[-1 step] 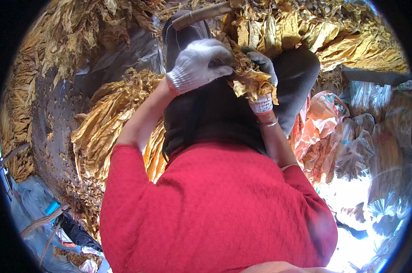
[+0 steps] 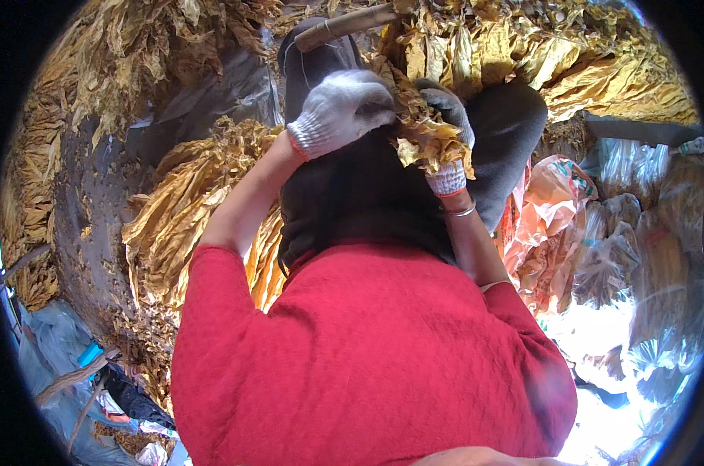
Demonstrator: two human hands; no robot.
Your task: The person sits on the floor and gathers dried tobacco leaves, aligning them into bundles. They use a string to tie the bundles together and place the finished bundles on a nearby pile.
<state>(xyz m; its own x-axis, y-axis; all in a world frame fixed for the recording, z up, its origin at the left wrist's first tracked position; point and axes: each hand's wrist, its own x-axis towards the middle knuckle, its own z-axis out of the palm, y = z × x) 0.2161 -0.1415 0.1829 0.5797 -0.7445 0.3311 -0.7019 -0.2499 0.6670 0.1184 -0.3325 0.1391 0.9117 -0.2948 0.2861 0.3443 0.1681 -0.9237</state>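
Note:
Over my lap, both hands meet on a bunch of dried yellow-brown leaves (image 2: 428,138). My left hand (image 2: 343,109), in a white knit glove, is closed over the bunch's left side. My right hand (image 2: 447,116), in a greyer glove with a bangle at the wrist, grips the bunch from behind, and the leaves partly hide it. A wooden stick (image 2: 344,26) with more leaves hanging from it lies just beyond my hands. My red sweater and dark trousers fill the middle of the view.
A flat stack of golden leaves (image 2: 185,213) lies to my left on a dark sheet. Heaps of dried leaves (image 2: 601,70) line the far side. Orange and clear plastic bags (image 2: 558,206) crowd the right. A blue sheet and sticks (image 2: 64,373) sit at the lower left.

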